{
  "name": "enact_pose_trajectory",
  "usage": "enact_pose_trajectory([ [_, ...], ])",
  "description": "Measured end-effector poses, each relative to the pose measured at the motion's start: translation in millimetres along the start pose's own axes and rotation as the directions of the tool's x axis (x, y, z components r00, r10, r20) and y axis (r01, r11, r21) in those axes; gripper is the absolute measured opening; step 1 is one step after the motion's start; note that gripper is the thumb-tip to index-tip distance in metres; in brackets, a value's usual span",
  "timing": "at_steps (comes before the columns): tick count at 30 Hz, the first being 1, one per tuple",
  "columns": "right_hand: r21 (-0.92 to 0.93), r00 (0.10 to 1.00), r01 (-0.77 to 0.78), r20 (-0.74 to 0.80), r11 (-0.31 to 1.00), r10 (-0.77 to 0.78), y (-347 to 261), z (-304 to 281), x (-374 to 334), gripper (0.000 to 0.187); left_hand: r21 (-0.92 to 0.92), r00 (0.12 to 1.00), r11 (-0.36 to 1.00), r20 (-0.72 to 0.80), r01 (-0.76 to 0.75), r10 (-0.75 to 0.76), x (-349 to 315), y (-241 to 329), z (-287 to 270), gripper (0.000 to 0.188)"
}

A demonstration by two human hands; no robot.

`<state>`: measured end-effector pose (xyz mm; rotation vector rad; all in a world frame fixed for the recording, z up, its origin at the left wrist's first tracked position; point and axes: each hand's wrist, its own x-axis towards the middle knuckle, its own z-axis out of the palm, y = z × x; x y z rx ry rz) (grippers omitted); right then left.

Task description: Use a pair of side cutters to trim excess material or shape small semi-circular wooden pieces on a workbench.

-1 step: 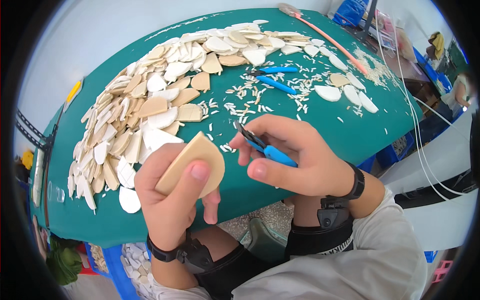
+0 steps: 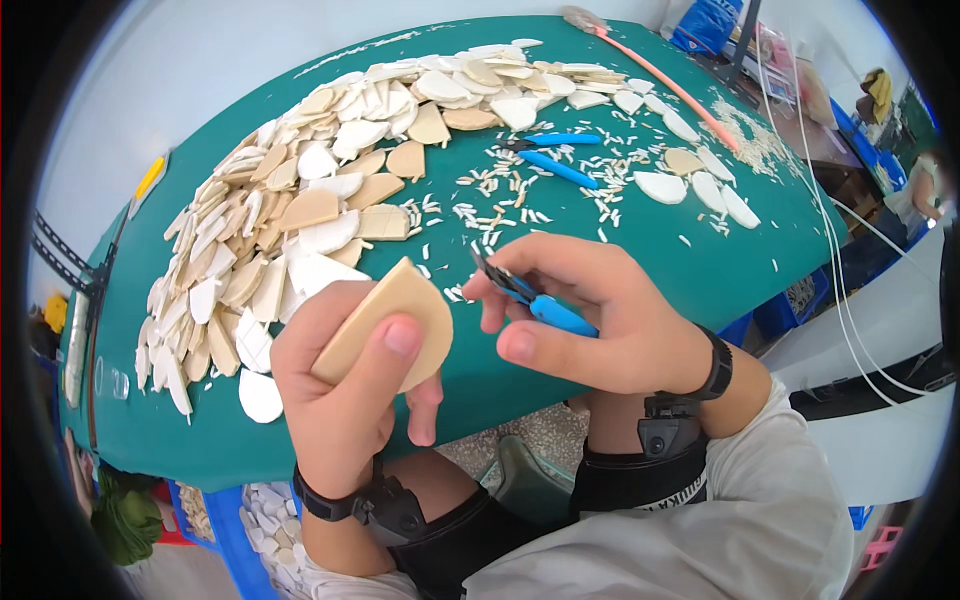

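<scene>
My left hand (image 2: 335, 410) grips a tan, round-edged flat piece (image 2: 422, 310), thumb pressed on its face and the straight edge tilted up. Facing it, my right hand (image 2: 625, 335) is closed around blue-handled nippers (image 2: 560, 314). Their dark jaws point up and left, a short gap away from the piece. The fingers hide part of the handles. Beyond my hands, a second pair of blue-handled nippers (image 2: 558, 168) lies on the green table (image 2: 480, 390) among small white offcuts (image 2: 490, 215).
A broad heap of white and tan half-round pieces (image 2: 310, 210) curves along the table's left and far side. Several white pieces (image 2: 660, 187) lie at the right. A pink-handled brush (image 2: 670, 88) rests at the far right. A blue bin (image 2: 232, 515) of pieces stands below the table.
</scene>
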<state>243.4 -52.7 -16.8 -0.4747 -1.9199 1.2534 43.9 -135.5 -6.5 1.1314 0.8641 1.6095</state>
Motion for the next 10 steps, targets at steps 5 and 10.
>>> enact_pose_trajectory([
  [5,-0.044,0.999,0.024,0.030,0.999,-0.023,1.4,0.6,0.3,0.042,0.058,0.999,0.998,-0.032,0.032,-0.031,-0.8,1.1,0.6,0.020],
  [10,-0.075,0.998,0.004,0.070,0.997,0.001,-0.5,-1.6,1.5,0.042,0.174,0.997,0.982,0.002,0.070,-0.072,0.3,3.0,-1.1,0.018],
])
